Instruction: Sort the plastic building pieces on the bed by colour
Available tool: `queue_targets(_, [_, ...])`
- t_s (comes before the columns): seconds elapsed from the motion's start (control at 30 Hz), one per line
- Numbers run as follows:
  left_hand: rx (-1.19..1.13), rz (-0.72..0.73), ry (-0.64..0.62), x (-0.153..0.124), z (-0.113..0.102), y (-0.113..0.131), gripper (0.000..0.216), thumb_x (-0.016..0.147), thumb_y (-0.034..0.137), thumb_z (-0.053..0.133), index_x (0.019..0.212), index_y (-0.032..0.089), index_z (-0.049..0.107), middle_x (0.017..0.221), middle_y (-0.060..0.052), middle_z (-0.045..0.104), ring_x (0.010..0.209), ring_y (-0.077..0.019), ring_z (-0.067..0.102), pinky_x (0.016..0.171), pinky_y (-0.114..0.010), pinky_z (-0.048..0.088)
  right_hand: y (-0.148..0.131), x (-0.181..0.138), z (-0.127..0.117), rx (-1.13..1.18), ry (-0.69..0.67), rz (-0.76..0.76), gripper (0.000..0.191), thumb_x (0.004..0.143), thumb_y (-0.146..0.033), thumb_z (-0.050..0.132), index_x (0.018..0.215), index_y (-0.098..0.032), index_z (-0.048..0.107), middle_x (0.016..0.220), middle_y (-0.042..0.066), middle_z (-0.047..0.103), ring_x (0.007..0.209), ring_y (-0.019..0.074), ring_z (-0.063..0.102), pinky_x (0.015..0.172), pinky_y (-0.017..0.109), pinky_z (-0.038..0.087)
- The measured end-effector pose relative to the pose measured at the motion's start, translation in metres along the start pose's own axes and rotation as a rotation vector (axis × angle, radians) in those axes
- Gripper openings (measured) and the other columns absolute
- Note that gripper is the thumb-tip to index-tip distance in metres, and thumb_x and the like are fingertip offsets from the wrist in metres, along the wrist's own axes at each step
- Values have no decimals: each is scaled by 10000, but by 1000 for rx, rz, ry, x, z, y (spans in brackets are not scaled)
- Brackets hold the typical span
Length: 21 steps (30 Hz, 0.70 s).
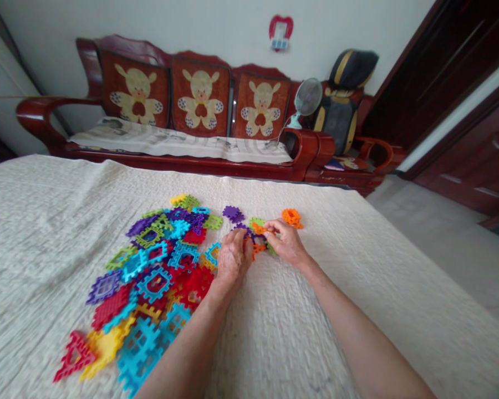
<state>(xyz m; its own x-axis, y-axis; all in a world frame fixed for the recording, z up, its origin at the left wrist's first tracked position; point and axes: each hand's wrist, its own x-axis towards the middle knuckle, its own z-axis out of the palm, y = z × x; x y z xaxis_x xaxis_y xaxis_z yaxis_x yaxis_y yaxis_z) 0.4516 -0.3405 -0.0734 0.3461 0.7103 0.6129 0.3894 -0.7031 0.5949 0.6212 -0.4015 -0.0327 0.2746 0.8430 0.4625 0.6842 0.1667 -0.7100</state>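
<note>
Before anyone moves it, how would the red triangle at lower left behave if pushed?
The red triangle is probably stiff, given its straight, toothed edges; likely light, being open-centred; and might catch rather than roll on the textured cloth.

Rm to pass on R, over cloth (399, 282); L blkd by plastic pcs (181, 277) heap.

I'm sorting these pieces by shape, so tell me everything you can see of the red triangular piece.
The red triangular piece looks like molded plastic, with toothed edges around an opening in its middle. It lies on the pale cloth at the pile's near-left end. Its right side meets a yellow piece; which overlaps which is unclear. Neither the left hand nor the right hand touches it.
</note>
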Motion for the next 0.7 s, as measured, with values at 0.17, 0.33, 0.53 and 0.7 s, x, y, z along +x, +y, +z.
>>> queue_targets(0.17, [-154,6,-17,6,-9,10,229,972,282,498,999,202,711,1034,-93,747,966,-196,698,923,-343,554,-12,-1,7,366,-52,245,211,785,-381,674,880,-220,577,746,-28,647,677,135,612,657,268,517])
queue_targets(0.33, [-259,-70,-6,9,-14,13,246,959,327,494,978,207,707,970,-80,749,911,-179,702,848,-300,557,-21,-5,12,549,-171,323,303,751,-421,733,942,-213,624,828,7,725,768,166,692,722,300,563])
queue_targets(0.53, [-288,-205,-66,9,-17,16,250,946,355,492,953,189,679,696,-9,682,622,-136,640,624,-237,506,-21,-4,5,292,-119,216,263,788,-342,663,1014,-210,649,943,40,742,842,185,699,754,327,575])
queue_targets(0.7, [-249,-139,-57,8,-16,19,232,952,299,478,982,193,682,756,-25,711,663,-140,662,653,-239,509,-28,0,-11,-145,67,-191,263,851,-248,638,1110,-233,677,1120,84,717,1015,230,673,899,402,556])
